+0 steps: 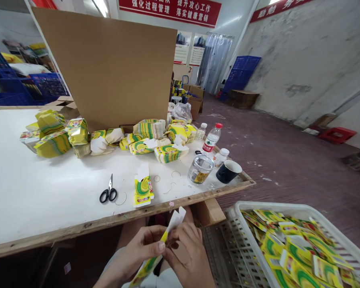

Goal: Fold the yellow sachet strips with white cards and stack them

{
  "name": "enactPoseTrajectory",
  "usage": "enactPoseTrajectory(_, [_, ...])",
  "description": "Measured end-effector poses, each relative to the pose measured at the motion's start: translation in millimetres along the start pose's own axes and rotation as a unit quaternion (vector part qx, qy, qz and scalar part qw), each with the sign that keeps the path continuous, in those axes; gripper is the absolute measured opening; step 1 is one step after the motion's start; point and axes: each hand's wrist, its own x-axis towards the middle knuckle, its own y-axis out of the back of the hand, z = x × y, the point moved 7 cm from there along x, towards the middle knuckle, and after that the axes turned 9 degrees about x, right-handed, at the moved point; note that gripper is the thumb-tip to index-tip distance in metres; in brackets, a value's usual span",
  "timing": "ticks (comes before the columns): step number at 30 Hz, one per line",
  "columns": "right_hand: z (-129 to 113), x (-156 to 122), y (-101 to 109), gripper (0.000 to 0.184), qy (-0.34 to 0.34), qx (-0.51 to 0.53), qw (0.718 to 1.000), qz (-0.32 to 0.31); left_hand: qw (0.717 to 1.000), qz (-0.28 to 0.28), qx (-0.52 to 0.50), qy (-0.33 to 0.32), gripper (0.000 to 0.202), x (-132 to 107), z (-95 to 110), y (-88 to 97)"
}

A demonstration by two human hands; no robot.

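Note:
Below the table's front edge, over my lap, my left hand [142, 250] grips a yellow-and-green folding carton [148, 267] between thumb and fingers. Its white end flaps [177, 218] point up and away from me. My right hand [190, 254] is closed at the carton's other side, with bent fingers near the flaps; the fingertips are partly hidden. On the table just beyond lies another flat carton [143, 190] with white flaps. Scissors with black handles [108, 193] rest to its left, among thin rubber bands [157, 179].
Bundles of flat cartons [150, 129] line the back of the white table [57, 192] before a large cardboard sheet [114, 68]. A clear jar [201, 170], dark mug [228, 172] and water bottle [211, 140] stand at the right corner. A white basket [238, 240] holds many cartons.

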Motion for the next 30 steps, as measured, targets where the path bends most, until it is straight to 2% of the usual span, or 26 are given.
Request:
enactPoseTrajectory(3, [0.3,0.7,0.1,0.009,-0.002,-0.005,1.0,-0.008,1.0,-0.012,0.01,-0.014,0.053,1.4,6.5,-1.9])
enactPoseTrajectory(8, [7.1,-2.3,-1.5,0.01,-0.024,-0.012,1.0,-0.011,1.0,-0.016,0.007,-0.016,0.051,2.9,7.9,-3.0])
enactPoseTrajectory(13, [11.5,-4.0,1.2,0.019,-0.052,-0.016,0.998,0.009,0.999,-0.045,-0.011,-0.016,0.047,1.6,6.9,-8.6])
enactPoseTrajectory(20, [4.0,-2.3,-5.6,0.006,-0.034,-0.024,0.998,-0.036,1.0,-0.012,-0.005,-0.019,0.047,4.4,2.8,-1.3])
enactPoseTrajectory(21, [5.8,-4.3,-6.9,0.008,-0.032,-0.022,0.999,-0.032,1.0,-0.015,0.004,-0.022,0.048,5.4,4.0,-1.5])
enactPoseTrajectory(23, [11.5,-9.3,-5.6,0.022,-0.027,-0.007,1.0,0.015,0.999,-0.021,0.02,-0.028,0.049,7.4,7.9,-2.8])
enactPoseTrajectory(27, [30.0,-20.1,1.6,0.074,-0.054,0.067,0.982,0.171,0.997,0.017,0.031,-0.062,0.045,10.3,18.8,-1.7])
enactPoseTrajectory(28, [33.9,-20.2,-0.7,0.076,-0.069,0.101,0.976,0.178,0.995,0.037,0.04,-0.078,0.044,10.3,21.3,-0.5])
enactPoseTrajectory(30, [37.4,-15.7,-14.6,0.06,-0.106,0.189,0.97,0.115,0.988,0.079,0.074,-0.11,0.041,8.9,25.2,1.7])
